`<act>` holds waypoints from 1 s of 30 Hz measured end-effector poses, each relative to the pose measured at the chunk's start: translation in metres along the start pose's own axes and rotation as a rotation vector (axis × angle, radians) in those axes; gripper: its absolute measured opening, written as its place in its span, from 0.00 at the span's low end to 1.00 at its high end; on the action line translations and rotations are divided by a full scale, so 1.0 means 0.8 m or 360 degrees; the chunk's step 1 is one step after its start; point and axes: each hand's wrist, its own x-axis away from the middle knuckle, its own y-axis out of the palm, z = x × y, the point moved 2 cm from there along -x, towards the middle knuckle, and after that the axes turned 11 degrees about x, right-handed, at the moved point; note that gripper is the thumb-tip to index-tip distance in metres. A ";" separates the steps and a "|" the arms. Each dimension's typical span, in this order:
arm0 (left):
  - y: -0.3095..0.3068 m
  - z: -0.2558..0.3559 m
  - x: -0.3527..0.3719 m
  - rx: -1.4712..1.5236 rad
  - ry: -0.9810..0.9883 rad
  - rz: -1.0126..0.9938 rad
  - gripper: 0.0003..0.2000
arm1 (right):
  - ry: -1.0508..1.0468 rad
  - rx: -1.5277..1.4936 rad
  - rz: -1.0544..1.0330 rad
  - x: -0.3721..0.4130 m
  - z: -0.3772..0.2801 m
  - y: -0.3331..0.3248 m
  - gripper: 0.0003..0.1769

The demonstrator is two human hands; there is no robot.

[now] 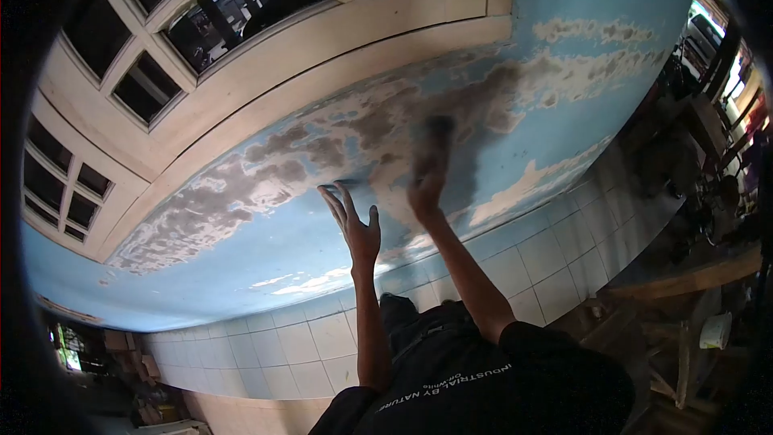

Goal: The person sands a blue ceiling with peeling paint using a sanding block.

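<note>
The blue wall [298, 229] has a wide band of bare patches, brown-grey and whitish, where the paint is worn off. My left hand [358, 229] is raised to it with fingers spread, fingertips right at the lower edge of the band. My right hand [429, 173] is further right, over the bare patches and smeared by motion. At its upper end shows a dark blurred shape [439, 125]; I cannot tell whether this is something held. A shadow falls on the wall beside the right hand.
A cream wooden window frame [354, 52] with dark panes runs above the patches. White tiles [318, 338] cover the lower wall. On the right are wooden beams [692, 278], a pale bucket [715, 330] and dark clutter. More clutter stands at the lower left.
</note>
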 end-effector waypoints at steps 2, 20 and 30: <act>0.004 0.001 0.000 -0.0072 0.0001 0.0075 0.46 | -0.0360 0.0113 -0.0123 -0.004 -0.014 -0.008 0.18; -0.001 0.003 0.001 -0.0032 -0.0034 0.0029 0.47 | -0.0330 0.0167 -0.0499 -0.006 0.053 -0.019 0.20; 0.000 0.004 0.002 -0.0032 -0.0020 0.0041 0.46 | -0.0701 0.0296 -0.0341 0.000 -0.034 -0.004 0.22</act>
